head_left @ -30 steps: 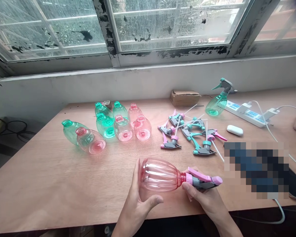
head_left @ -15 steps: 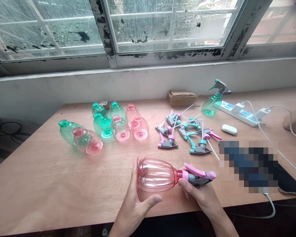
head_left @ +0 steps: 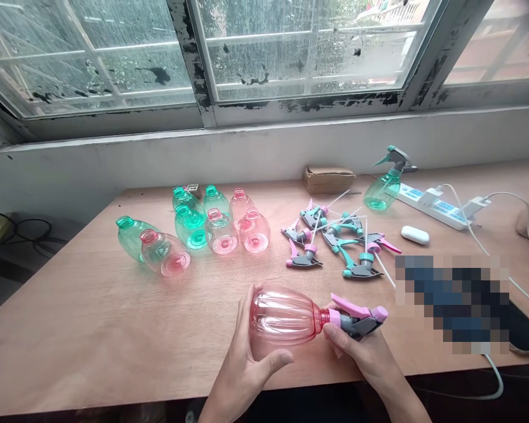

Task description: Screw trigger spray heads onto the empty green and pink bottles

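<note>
My left hand (head_left: 242, 367) wraps the base of a clear pink spray bottle (head_left: 284, 316) held on its side just above the wooden table (head_left: 92, 329). At the bottle's neck, my right hand (head_left: 365, 352) grips the pink and grey trigger sprayer head (head_left: 357, 320). Both hands are closed on these parts near the table's front edge.
Several empty green and pink bottles (head_left: 211, 226) lie at the back left. Loose trigger heads (head_left: 335, 238) with white tubes sit in the middle. A finished green spray bottle (head_left: 385, 182), a power strip (head_left: 432, 202), a cardboard box (head_left: 328, 178) and a white case (head_left: 415, 235) are at the right.
The view has shifted slightly; the hands and the pink bottle keep the same grip and place.
</note>
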`<state>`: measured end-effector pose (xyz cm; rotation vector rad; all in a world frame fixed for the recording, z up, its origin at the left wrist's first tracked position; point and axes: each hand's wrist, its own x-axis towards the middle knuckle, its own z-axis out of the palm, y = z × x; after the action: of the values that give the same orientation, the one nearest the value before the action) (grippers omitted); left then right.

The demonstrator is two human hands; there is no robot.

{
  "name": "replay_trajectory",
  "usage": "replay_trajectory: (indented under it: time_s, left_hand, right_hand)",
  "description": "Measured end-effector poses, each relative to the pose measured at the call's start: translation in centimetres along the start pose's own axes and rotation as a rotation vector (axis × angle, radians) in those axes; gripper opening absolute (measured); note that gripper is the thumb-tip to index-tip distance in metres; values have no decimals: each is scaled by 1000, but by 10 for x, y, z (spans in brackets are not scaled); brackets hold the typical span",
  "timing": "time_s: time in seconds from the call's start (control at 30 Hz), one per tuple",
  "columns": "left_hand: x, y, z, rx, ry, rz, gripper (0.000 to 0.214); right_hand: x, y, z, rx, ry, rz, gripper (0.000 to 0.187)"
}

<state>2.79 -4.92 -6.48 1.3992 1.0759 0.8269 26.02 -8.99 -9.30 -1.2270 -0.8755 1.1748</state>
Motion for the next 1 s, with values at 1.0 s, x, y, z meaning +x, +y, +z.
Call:
replay_trajectory:
  time_s: [1.0]
  left_hand:
    - [1, -3, -2, -129, 7, -16, 102]
  right_hand:
    - [-2, 0, -1, 10, 18, 21, 47]
